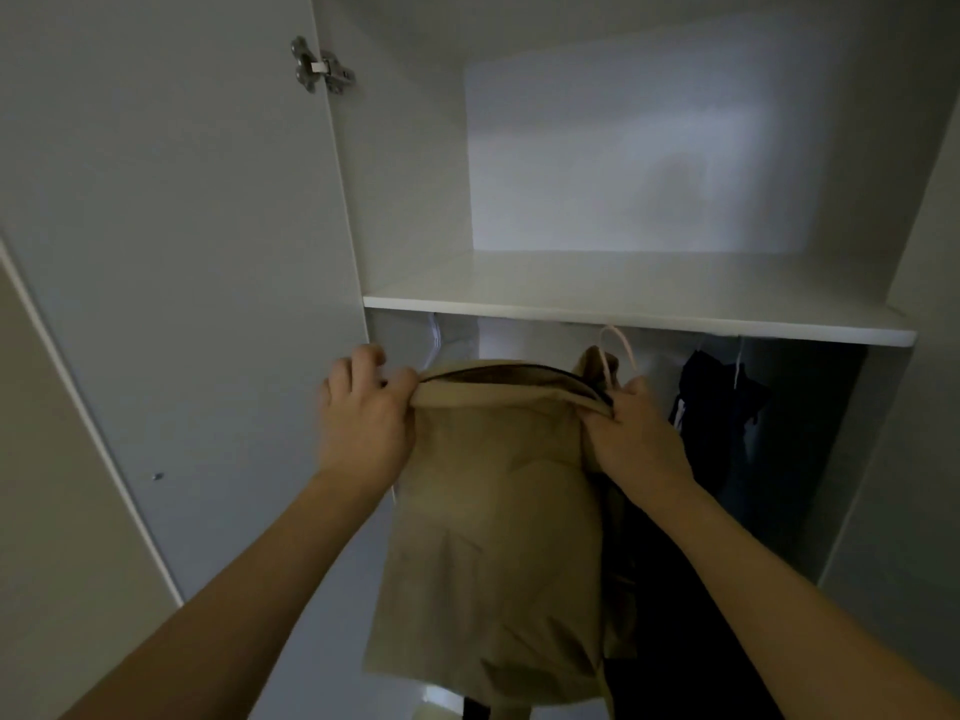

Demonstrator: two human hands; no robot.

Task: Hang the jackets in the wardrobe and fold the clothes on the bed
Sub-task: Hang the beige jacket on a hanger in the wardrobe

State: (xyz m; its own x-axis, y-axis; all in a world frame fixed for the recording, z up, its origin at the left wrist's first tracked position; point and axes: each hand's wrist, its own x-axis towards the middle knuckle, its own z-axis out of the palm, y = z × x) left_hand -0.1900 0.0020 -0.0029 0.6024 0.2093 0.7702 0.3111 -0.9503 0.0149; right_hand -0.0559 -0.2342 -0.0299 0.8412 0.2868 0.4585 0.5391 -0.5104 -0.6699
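Tan jacket held up at the open wardrobe, both hands at its collar.

From the head view, the tan jacket (493, 522) hangs lengthwise, collar up and hem down, in front of the lower part of the wardrobe (410, 189). The left hand (363, 423) pinches the collar's left end, its other fingers spread loose; the right hand (636, 433) grips the right end beside a pale hanger (618, 350). Farther right inside, dark clothes (722, 402) hang under the white shelf (639, 298). The door (171, 252) stands open on the left, its metal hinge (322, 66) up top.
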